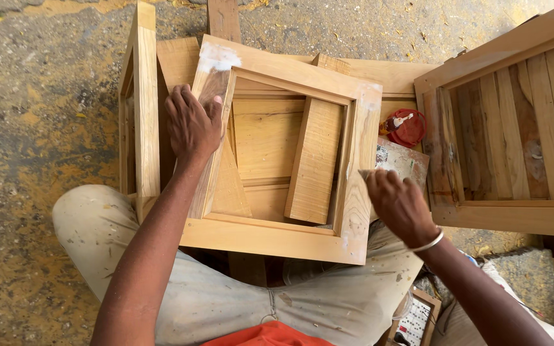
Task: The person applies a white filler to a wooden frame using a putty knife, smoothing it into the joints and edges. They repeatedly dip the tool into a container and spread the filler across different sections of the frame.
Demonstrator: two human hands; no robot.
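Note:
A square wooden frame (354, 192) lies across my lap on top of other woodwork. White filler is smeared on its top left corner (218, 57) and along its right rail. My left hand (192, 125) presses flat on the frame's left rail, fingers spread. At the right rail's outer edge, my right hand (397, 204) is closed on a small flat scraper blade (365, 173), whose tip shows by my fingers. A metal bangle sits on that wrist. A loose wooden plank (315, 160) lies inside the frame opening.
A red lid with white filler (406, 127) and a smeared board (405, 160) sit right of the frame. A slatted wooden panel (514, 128) stands at the right. An upright wooden piece (145, 102) stands left. Rough concrete floor (40, 115) surrounds.

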